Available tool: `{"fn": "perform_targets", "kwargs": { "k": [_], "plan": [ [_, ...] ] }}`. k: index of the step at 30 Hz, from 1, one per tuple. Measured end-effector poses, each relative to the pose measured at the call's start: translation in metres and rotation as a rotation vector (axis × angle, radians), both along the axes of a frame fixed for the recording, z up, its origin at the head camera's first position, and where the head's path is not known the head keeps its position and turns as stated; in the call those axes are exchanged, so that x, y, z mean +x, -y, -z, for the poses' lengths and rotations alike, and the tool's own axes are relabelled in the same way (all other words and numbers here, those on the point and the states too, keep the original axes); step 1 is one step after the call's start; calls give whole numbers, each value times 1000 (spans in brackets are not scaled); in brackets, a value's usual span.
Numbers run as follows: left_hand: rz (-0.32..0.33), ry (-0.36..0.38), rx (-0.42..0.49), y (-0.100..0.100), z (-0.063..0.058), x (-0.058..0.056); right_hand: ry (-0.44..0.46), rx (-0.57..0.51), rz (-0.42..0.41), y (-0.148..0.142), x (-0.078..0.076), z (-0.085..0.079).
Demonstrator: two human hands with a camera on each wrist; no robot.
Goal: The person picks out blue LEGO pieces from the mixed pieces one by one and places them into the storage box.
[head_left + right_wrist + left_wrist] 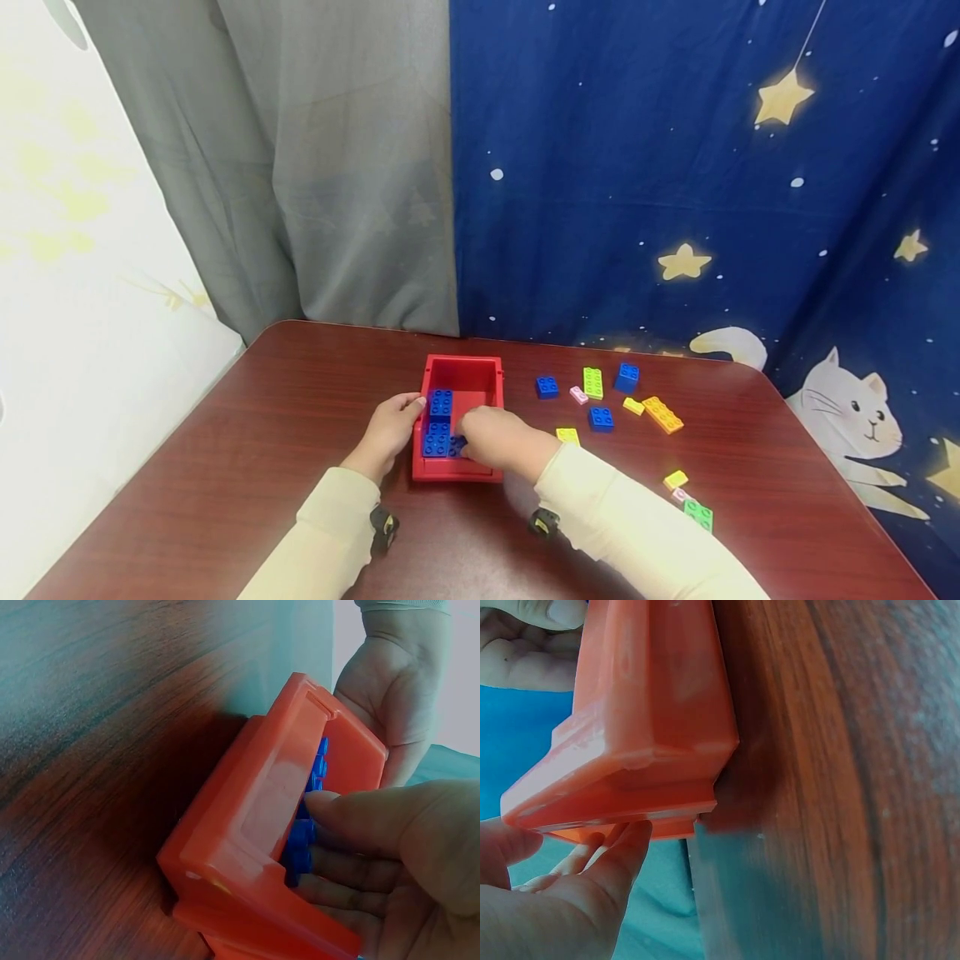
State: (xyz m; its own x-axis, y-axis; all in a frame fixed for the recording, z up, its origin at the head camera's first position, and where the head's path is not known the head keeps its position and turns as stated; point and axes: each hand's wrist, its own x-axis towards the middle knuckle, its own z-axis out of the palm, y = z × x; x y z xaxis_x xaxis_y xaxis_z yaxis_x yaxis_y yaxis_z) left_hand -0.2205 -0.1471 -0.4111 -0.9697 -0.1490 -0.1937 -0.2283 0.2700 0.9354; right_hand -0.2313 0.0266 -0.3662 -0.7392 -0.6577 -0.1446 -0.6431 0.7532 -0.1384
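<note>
A red plastic box (457,477) sits on the table, with several blue toy bricks (437,440) lined along its left side. At the box's left wall, my left hand (388,429) grips the rim; in the left wrist view its thumb is at the upper edge and its fingers (622,859) reach along the outside. My right hand (498,437) reaches inside near the front and pinches a small blue brick (456,447) beside the others. The right wrist view shows the thumb (326,804) against the blue studs, with the other fingers partly hidden behind the box wall.
Loose bricks lie right of the box: blue ones (547,387), a lime one (592,383), an orange one (663,414), small yellow and pink pieces, and a green one (698,515) near the right forearm. Curtains (600,208) hang behind the table (300,400).
</note>
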Motion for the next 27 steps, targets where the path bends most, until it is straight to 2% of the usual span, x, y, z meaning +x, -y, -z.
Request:
{"fn": "perform_targets", "kwargs": {
  "k": [14,27],
  "plan": [
    [1,-10,12,0,-3,0,-4,47,13,6,4,-5],
    [-8,-14,15,0,1,-2,-8,75,23,11,0,3]
  ]
}}
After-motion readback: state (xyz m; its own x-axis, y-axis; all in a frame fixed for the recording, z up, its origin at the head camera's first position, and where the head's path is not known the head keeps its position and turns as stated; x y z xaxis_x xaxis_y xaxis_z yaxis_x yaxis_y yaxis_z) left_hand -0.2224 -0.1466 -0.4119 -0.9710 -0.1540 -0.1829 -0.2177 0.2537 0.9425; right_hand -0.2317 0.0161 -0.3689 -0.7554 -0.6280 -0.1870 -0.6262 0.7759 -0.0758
